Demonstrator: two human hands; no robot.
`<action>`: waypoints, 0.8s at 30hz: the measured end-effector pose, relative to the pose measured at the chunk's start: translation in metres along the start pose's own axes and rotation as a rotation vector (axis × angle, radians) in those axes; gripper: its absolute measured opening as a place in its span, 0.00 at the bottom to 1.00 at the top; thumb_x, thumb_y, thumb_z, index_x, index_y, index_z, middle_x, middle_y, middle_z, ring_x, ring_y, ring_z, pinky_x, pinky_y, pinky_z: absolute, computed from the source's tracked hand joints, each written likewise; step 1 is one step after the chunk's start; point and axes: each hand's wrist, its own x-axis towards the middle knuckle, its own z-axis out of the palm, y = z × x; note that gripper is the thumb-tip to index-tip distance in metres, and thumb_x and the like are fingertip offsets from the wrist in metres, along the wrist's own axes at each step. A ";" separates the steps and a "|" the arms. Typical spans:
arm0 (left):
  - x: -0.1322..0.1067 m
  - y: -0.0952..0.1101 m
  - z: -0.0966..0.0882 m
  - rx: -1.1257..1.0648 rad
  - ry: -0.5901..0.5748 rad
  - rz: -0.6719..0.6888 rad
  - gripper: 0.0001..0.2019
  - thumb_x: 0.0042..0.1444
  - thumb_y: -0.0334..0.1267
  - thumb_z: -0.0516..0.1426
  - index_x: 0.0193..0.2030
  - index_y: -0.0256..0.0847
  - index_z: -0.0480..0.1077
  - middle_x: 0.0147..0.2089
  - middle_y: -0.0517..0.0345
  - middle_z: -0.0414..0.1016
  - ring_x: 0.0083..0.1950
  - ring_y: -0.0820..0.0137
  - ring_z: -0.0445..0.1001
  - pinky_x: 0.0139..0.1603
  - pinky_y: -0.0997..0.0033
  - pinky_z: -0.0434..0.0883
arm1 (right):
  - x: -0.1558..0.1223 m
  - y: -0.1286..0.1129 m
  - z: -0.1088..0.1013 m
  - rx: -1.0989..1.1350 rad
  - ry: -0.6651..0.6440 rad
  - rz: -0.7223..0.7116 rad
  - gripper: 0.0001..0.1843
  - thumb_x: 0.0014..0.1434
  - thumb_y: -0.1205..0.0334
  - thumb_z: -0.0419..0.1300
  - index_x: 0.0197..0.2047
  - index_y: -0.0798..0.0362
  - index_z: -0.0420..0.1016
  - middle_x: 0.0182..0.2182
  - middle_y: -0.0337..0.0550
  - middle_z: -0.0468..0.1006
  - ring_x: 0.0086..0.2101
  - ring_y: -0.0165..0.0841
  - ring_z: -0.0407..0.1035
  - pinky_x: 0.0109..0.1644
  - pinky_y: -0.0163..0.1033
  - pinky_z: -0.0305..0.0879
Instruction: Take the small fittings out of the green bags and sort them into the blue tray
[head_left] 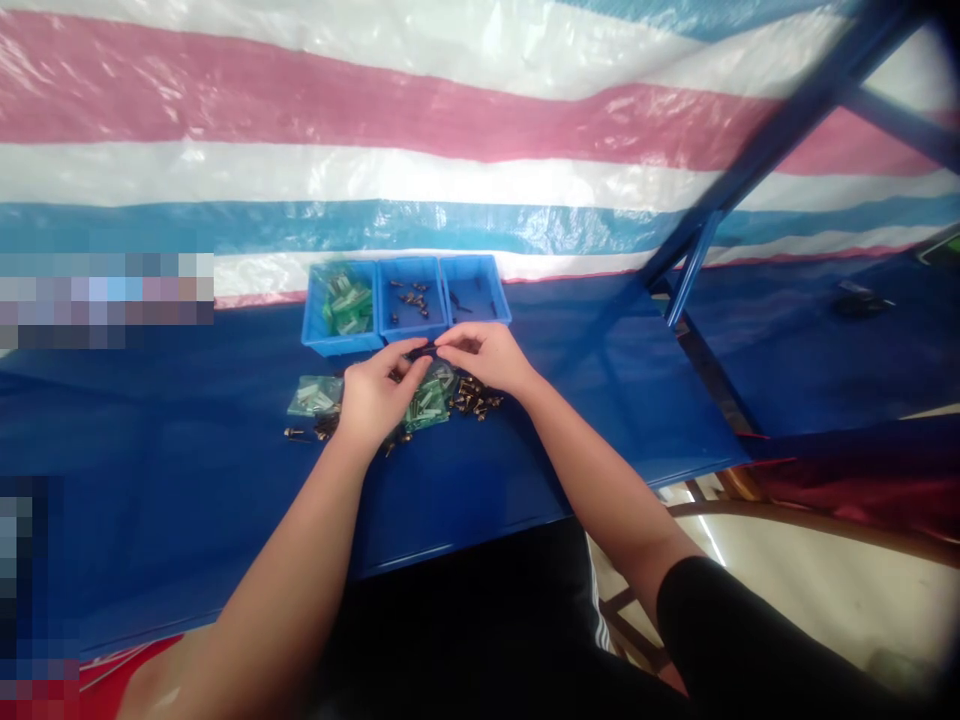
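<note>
My left hand [381, 388] pinches a small dark, slim part [421, 351] between thumb and fingers. From the other side my right hand [484, 352] closes its fingertips at that part's right end; what exactly they grip is too small to name. Under and around both hands lie small clear-green bags [429, 402] with pale pieces inside, and a pile of brassy and dark screw-like parts [474, 398]. Another green bag [315, 394] rests left of my left hand, with a loose screw [296, 434] just below it.
Behind my hands stand three joined blue bins: the left bin [306, 325] holds green bags, the middle bin [390, 326] screw-like parts, the right bin [491, 262] a few dark slim pieces. A blue metal frame [739, 180] rises at the right. Striped sheeting [450, 110] hangs behind the blue table [465, 500].
</note>
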 end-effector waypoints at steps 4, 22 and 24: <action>0.000 0.002 -0.001 -0.014 -0.003 -0.016 0.22 0.65 0.49 0.61 0.61 0.43 0.78 0.29 0.62 0.77 0.28 0.73 0.71 0.41 0.71 0.72 | 0.002 0.001 -0.002 0.046 0.114 0.033 0.14 0.59 0.53 0.69 0.43 0.53 0.85 0.34 0.43 0.85 0.29 0.30 0.77 0.37 0.37 0.75; -0.001 -0.003 0.000 -0.026 -0.031 -0.021 0.17 0.66 0.48 0.57 0.51 0.41 0.82 0.29 0.60 0.76 0.28 0.71 0.71 0.35 0.71 0.69 | 0.005 0.001 -0.016 0.034 0.396 0.100 0.18 0.65 0.50 0.63 0.52 0.52 0.82 0.34 0.41 0.85 0.25 0.28 0.75 0.33 0.35 0.74; -0.001 -0.004 0.000 -0.021 -0.028 -0.012 0.17 0.66 0.48 0.57 0.51 0.42 0.82 0.29 0.60 0.76 0.28 0.71 0.71 0.35 0.71 0.68 | 0.003 -0.001 -0.017 -0.075 0.234 0.052 0.15 0.65 0.52 0.63 0.47 0.52 0.84 0.28 0.38 0.82 0.24 0.28 0.72 0.33 0.35 0.71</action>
